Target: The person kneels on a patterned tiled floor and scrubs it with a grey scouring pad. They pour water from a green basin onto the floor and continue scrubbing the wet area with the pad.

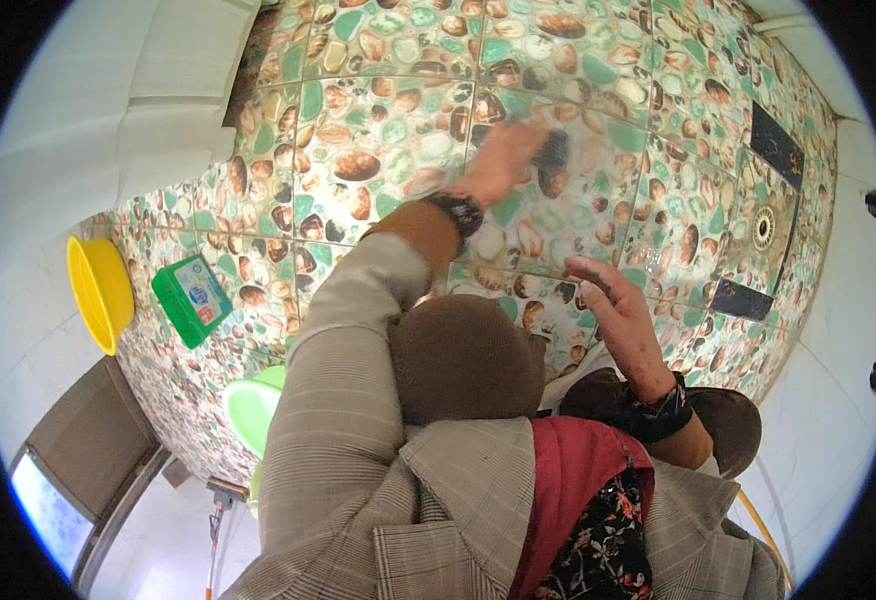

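1 left hand (501,163) shows unclear grip, 1 right hand (628,325) spreads loosely, over 1 tiled floor (388,120).

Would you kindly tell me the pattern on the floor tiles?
The floor tiles show pebbles in green, brown and white, clearest in the head view.

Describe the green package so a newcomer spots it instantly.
On the pebble-patterned tile floor, find the round yellow plastic basin at the picture's left. The green rectangular package lies just right of it. Its straight edges and printed label set it apart from that basin and the rounded pale-green container.
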Tool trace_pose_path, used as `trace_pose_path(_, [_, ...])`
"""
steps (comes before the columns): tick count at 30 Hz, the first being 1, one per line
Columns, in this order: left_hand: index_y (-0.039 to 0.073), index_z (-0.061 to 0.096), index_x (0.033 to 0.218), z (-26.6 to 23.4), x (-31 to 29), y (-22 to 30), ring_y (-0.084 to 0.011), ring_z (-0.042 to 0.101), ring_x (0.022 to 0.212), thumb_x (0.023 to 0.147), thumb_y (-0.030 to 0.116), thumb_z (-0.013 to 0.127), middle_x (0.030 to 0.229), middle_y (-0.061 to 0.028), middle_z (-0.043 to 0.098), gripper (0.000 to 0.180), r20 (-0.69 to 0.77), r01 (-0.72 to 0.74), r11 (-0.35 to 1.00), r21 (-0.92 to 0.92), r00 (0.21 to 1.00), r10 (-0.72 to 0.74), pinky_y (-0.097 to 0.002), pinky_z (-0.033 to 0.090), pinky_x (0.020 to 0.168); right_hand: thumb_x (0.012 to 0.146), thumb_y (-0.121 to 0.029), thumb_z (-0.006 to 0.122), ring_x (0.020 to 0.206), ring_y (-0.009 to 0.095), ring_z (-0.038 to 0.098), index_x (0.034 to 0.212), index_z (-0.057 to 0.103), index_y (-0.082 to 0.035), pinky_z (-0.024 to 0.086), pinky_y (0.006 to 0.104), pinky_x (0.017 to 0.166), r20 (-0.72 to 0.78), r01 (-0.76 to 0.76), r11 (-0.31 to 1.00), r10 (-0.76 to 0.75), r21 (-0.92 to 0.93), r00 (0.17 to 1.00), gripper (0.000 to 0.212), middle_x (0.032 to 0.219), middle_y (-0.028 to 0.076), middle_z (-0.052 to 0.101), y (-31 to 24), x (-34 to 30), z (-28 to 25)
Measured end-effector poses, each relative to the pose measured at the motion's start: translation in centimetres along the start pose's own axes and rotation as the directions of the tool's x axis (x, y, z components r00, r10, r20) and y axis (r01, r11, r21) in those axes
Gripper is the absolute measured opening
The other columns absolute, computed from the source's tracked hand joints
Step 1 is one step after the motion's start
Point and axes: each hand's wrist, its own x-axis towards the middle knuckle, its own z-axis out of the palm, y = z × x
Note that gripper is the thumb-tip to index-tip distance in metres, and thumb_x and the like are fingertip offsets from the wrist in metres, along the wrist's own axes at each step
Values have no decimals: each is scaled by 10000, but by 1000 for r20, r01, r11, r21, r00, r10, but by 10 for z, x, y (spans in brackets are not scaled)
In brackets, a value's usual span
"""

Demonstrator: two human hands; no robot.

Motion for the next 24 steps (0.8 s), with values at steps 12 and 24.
trace_pose_path(12, [-80,378,1259,-132,-225,-28,-403,336,1228,768,167,575,1305,-272,383,584,-346,939,307,156,343,-873,-439,278,1035,915,-180,456,1074,182,515,1178,537,-9,383,308,931,25,-109,994,109,-27,994,324,1149,93,566,-4,11,8])
trace_pose_path(24, [-71,420,1217,-162,-273,-63,-412,369,1187,795,146,545,1278,-274,398,490,-534,840,345,419,535,-655,-457,307,994,918,-166,462,1073,187,521,1185,527,-4,394,309,928,53,-99,993,102,-59,993,319,1158,101,566,-13,19,25])
